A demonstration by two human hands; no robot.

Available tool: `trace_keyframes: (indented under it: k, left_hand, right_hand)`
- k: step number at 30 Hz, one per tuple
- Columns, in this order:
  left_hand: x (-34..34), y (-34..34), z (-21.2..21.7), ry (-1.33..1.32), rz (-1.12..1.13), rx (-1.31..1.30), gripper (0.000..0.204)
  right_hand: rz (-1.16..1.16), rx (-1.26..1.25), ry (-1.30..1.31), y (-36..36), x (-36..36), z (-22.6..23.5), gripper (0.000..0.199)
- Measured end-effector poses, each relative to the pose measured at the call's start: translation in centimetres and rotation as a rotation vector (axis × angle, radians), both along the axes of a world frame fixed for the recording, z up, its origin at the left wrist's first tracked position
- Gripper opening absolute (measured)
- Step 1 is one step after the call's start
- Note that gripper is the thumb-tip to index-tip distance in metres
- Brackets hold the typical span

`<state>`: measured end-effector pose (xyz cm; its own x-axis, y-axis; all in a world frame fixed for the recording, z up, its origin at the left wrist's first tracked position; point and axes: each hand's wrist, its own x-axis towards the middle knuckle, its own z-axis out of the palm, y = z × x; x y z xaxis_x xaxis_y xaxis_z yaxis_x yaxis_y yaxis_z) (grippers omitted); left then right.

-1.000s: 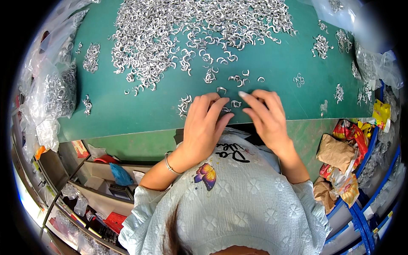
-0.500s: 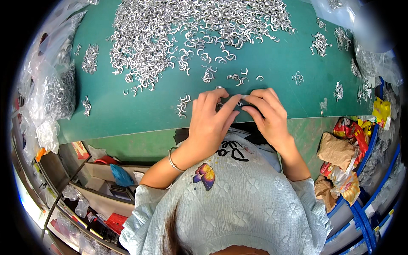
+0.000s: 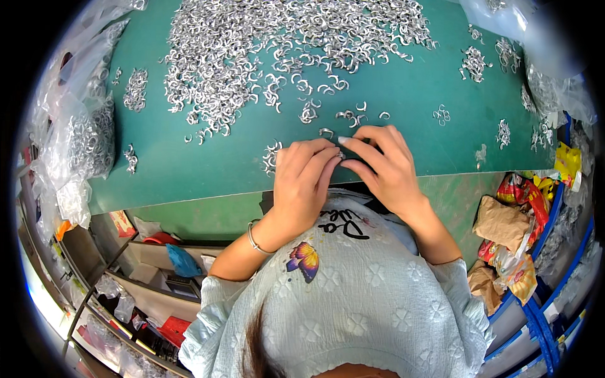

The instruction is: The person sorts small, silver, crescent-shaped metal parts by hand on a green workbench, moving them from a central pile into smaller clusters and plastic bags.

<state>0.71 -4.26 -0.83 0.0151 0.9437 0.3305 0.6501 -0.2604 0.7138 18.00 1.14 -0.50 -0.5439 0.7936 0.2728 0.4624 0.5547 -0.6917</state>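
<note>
We find the small curved metal piece (image 3: 341, 155) at the meeting of the fingertips, just above the near part of the green table (image 3: 208, 167); its outline is partly hidden, so we cannot tell whether it is one piece or several. The left hand (image 3: 302, 183) is curled, its thumb and fingers drawn together beside the metal, and we cannot make out whether they pinch it. The right hand (image 3: 389, 170) has its thumb and index finger parted around the same spot, and we cannot tell if either presses on it. Just beyond the fingers we see a lone metal crescent (image 3: 326, 132), and beside the left hand a loose cluster (image 3: 271, 157). Farther out, a few small groups stand apart, such as the left pile (image 3: 135, 90) and the right pile (image 3: 474, 64). The large heap (image 3: 214, 69) spreads over the far part of the table and holds most of the loose pieces, so we judge that only a small share is set apart and much is left. At the table's left side we note a clear plastic bag (image 3: 94, 135) filled with similar metal pieces.
</note>
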Motion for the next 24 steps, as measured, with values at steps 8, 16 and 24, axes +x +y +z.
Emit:
trace_keyframes:
  k: [8, 16, 24]
  left_hand:
    - [0.6, 0.6, 1.2, -0.004, 0.034, 0.02, 0.024]
    - [-0.2, 1.0, 1.9, 0.021, 0.038, 0.005, 0.023]
    - [-0.7, -0.4, 1.2, 0.053, -0.021, -0.103, 0.031]
  right_hand:
    - [-0.027, 0.132, 0.066, 0.3, -0.3, -0.7, 0.021]
    - [-0.176, 0.137, 0.109, 0.7, 0.5, 0.6, 0.02]
    - [-0.126, -0.04, -0.037, 0.3, 2.2, 1.1, 0.033]
